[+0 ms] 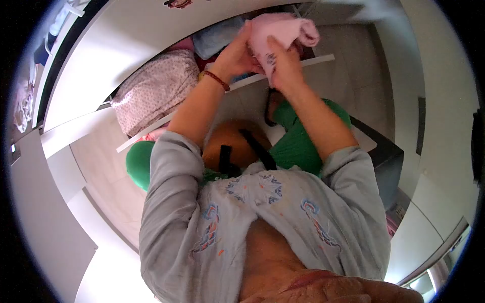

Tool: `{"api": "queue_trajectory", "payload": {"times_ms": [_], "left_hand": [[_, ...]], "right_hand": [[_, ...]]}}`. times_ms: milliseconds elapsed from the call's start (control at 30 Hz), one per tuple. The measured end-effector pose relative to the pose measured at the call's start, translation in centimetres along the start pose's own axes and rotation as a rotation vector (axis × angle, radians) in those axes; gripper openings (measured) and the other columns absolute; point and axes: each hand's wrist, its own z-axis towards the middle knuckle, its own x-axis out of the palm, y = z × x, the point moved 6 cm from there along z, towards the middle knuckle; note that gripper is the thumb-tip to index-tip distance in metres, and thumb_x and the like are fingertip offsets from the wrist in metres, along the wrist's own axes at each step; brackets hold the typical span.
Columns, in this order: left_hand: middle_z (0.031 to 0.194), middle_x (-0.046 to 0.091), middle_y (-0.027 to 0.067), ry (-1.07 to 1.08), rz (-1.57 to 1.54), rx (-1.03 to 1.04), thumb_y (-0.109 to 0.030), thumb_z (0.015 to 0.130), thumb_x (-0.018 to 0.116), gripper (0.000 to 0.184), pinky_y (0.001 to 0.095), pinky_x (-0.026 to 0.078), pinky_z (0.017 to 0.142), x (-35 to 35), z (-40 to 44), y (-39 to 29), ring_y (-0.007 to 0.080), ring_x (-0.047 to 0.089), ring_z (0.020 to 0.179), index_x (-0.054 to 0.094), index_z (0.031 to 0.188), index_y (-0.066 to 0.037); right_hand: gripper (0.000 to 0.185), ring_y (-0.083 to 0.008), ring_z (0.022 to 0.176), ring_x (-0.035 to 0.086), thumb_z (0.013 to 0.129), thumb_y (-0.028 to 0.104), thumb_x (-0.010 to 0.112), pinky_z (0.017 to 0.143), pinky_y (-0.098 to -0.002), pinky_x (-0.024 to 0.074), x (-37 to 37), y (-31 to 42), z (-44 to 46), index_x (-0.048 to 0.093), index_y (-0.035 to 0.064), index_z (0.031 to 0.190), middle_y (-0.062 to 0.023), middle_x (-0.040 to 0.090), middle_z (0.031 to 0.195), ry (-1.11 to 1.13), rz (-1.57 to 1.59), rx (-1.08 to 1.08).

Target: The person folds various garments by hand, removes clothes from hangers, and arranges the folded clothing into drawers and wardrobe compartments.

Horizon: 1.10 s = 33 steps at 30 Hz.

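A folded pink cloth garment (pixel 273 33) with a small dark print is held up over the right part of an open drawer (pixel 321 59). My left hand (pixel 238 56), with a red-brown bracelet at the wrist, grips the garment's left edge. On its near right side my right hand (pixel 287 68) is closed, thumb on top and fingers partly hidden beneath. Behind my left hand lies a folded blue cloth (pixel 218 38) in the drawer. A pale pink patterned cloth bundle (pixel 156 91) fills the drawer's left part.
White cabinet panels (pixel 116 45) curve round the drawer. Between my green-clad knees is an orange-brown object (pixel 235 139) with black straps, its kind unclear. A dark grey box-like piece (pixel 386 161) stands at my right. Hanging clothes (pixel 25 101) show at far left.
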Motion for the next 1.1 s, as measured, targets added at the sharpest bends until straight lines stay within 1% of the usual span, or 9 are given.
{"api": "queue_trajectory", "payload": {"times_ms": [67,200,467,567,633,733,833,967,1100], "left_hand": [[0.131,0.044,0.0139,0.219,-0.305,0.178,-0.054,0.085,0.049,0.068,0.0512,0.033,0.100,0.2,1.3,-0.6,0.0322,0.041,0.121,0.036,0.132,-0.006],[0.128,0.046,0.0155,0.083,-0.613,0.313,-0.031,0.087,0.056,0.053,0.0499,0.033,0.101,-3.3,2.4,-0.1,0.0337,0.044,0.118,0.039,0.129,-0.003],[0.113,0.056,0.0163,-0.042,-0.378,0.400,-0.007,0.083,0.057,0.037,0.0414,0.046,0.090,-6.9,1.1,-1.1,0.0305,0.055,0.104,0.047,0.117,0.003],[0.114,0.055,0.0172,-0.113,-0.220,0.428,-0.004,0.083,0.056,0.037,0.0417,0.047,0.089,-8.7,0.1,-1.5,0.0314,0.055,0.103,0.046,0.118,0.003],[0.106,0.059,0.0150,-0.095,-0.118,0.487,0.004,0.078,0.057,0.035,0.0439,0.051,0.082,-8.1,-1.2,-1.9,0.0287,0.060,0.095,0.051,0.112,0.004],[0.104,0.060,0.0127,-0.093,-0.074,0.420,0.005,0.078,0.057,0.035,0.0406,0.051,0.082,-7.1,-0.6,-1.5,0.0263,0.060,0.093,0.051,0.113,0.003],[0.104,0.060,0.0107,-0.024,-0.058,0.430,0.003,0.080,0.056,0.033,0.0362,0.051,0.081,-5.0,1.7,-1.9,0.0235,0.060,0.092,0.051,0.112,0.002],[0.103,0.059,0.0099,0.007,0.111,0.550,-0.007,0.086,0.053,0.028,0.0313,0.050,0.078,-0.6,3.7,-3.1,0.0197,0.059,0.092,0.051,0.112,0.001],[0.104,0.060,0.0092,0.095,0.034,0.599,-0.003,0.084,0.057,0.028,0.0306,0.051,0.078,-0.4,9.0,-2.2,0.0195,0.059,0.093,0.052,0.111,0.000]], "right_hand": [[0.033,-0.0220,0.095,0.058,0.083,0.008,0.060,0.081,-0.0356,0.0497,1.1,-1.0,-1.5,0.051,0.0010,0.114,-0.0088,0.058,0.107,-0.006,0.045,0.025],[0.035,-0.0215,0.100,0.055,0.085,0.008,0.057,0.087,-0.0332,0.0463,1.3,-2.0,-2.2,0.047,0.0004,0.117,-0.0090,0.055,0.112,0.013,0.224,0.136],[0.035,-0.0217,0.101,0.055,0.083,0.007,0.056,0.089,-0.0355,0.0437,1.5,-1.5,-4.4,0.048,0.0005,0.117,-0.0090,0.056,0.110,-0.007,0.123,0.343],[0.036,-0.0225,0.105,0.053,0.083,0.012,0.057,0.091,-0.0345,0.0416,0.7,-0.4,-3.9,0.050,0.0010,0.116,-0.0103,0.055,0.112,-0.041,-0.186,0.239],[0.039,-0.0278,0.108,0.050,0.081,0.018,0.060,0.092,-0.0360,0.0398,0.7,3.1,-2.5,0.052,0.0010,0.115,-0.0159,0.055,0.114,-0.126,-0.710,-0.545],[0.045,-0.0350,0.110,0.047,0.078,0.021,0.063,0.093,-0.0401,0.0381,2.8,3.2,-1.5,0.052,-0.0001,0.116,-0.0230,0.051,0.117,0.103,-1.380,-0.758],[0.050,-0.0425,0.110,0.042,0.075,0.027,0.063,0.091,-0.0523,0.0346,2.9,0.9,-1.5,0.051,0.0011,0.116,-0.0258,0.045,0.118,0.142,-1.407,-0.623],[0.051,-0.0448,0.117,0.033,0.074,0.027,0.064,0.090,-0.0610,0.0300,3.1,2.8,-1.4,0.050,0.0014,0.116,-0.0256,0.039,0.125,0.055,-1.364,-0.826],[0.049,-0.0437,0.117,0.037,0.077,0.027,0.060,0.094,-0.0522,0.0322,-1.0,3.6,3.7,0.048,-0.0005,0.116,-0.0266,0.040,0.126,-0.043,-1.174,-0.553]]}}
